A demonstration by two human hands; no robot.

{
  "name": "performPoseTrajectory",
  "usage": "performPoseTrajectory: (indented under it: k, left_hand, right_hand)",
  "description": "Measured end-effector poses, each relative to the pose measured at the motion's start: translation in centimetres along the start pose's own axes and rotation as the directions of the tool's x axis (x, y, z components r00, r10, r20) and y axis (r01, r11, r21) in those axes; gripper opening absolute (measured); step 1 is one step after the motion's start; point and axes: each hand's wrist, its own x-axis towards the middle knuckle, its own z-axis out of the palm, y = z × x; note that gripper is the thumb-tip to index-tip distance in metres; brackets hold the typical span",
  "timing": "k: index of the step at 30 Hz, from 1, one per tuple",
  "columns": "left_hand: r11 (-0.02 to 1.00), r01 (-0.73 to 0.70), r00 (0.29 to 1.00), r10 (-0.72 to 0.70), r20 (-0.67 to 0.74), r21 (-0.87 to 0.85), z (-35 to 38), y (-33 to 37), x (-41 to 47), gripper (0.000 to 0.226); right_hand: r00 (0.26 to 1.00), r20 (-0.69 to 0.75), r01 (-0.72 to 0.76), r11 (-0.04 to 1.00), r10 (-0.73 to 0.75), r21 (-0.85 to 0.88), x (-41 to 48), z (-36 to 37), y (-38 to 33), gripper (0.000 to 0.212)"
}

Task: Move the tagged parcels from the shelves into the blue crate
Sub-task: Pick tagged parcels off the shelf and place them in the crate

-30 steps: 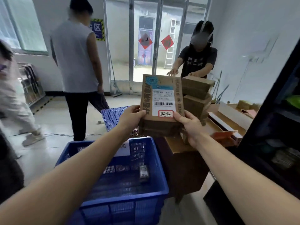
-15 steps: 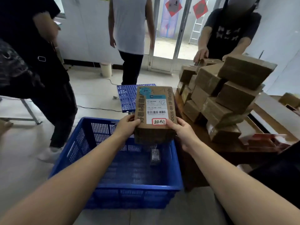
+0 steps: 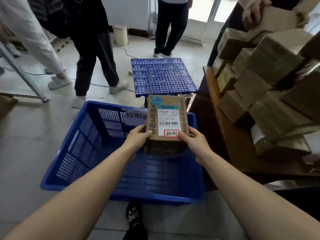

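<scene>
The left hand (image 3: pixel 138 138) and right hand (image 3: pixel 195 144) are both gripping the near end of a brown cardboard parcel (image 3: pixel 167 118), each with its thumb pressing on the top face and its fingers curling under the edge. They are holding it level over the far right part of the blue crate (image 3: pixel 72 135), its barcode label and red-bordered handwritten tag (image 3: pixel 171 133) facing up. A blue perforated panel (image 3: pixel 162 75) is lying just beyond the crate, and stacked cardboard boxes (image 3: pixel 256 87) are sitting on the wooden table (image 3: pixel 225 135) to the right.
</scene>
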Motion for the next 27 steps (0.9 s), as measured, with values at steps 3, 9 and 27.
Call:
performPoseTrajectory:
  k: [3, 9, 27]
  left_hand:
    - [0.998, 0.056, 0.998, -0.056, 0.036, -0.002, 0.6, -1.6, 4.1, 0.041]
    - [0.980, 0.200, 0.978, -0.200, 0.061, 0.002, 1.3, -6.0, 11.6, 0.037]
    - [0.892, 0.444, 0.889, -0.450, 0.087, 0.084, 7.2, -26.8, 29.2, 0.037]
  right_hand:
    - [0.999, -0.034, -0.032, 0.999, 0.031, -0.038, 3.3, 0.7, 1.0, 0.050]
    - [0.987, -0.053, -0.156, 0.981, 0.150, -0.113, 10.3, 2.6, 4.4, 0.037]
    - [0.899, -0.141, -0.436, 0.881, 0.415, -0.183, 28.9, 5.8, 26.9, 0.041]
